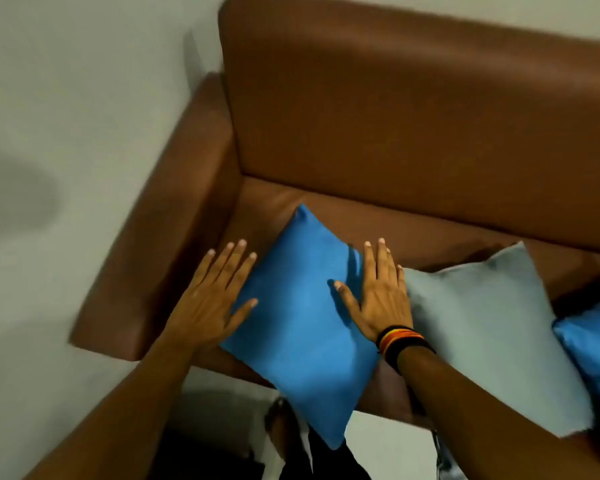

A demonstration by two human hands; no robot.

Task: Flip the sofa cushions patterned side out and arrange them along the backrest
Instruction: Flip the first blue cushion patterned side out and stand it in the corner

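A plain bright blue cushion [302, 327] lies on the seat of a brown leather sofa [413, 109], its near corner hanging over the front edge. My left hand [212, 299] is flat with fingers spread at the cushion's left edge. My right hand [378, 292], with striped bands on the wrist, rests flat on its right side. To the right lies a pale grey-blue cushion [482, 327], and a second bright blue cushion [596, 344] shows at the right edge. No patterned face is visible.
The sofa's left armrest [160, 244] stands against a light wall [66, 98]. The backrest runs across the top of the view. My foot [281, 431] is on the floor below the seat's front edge.
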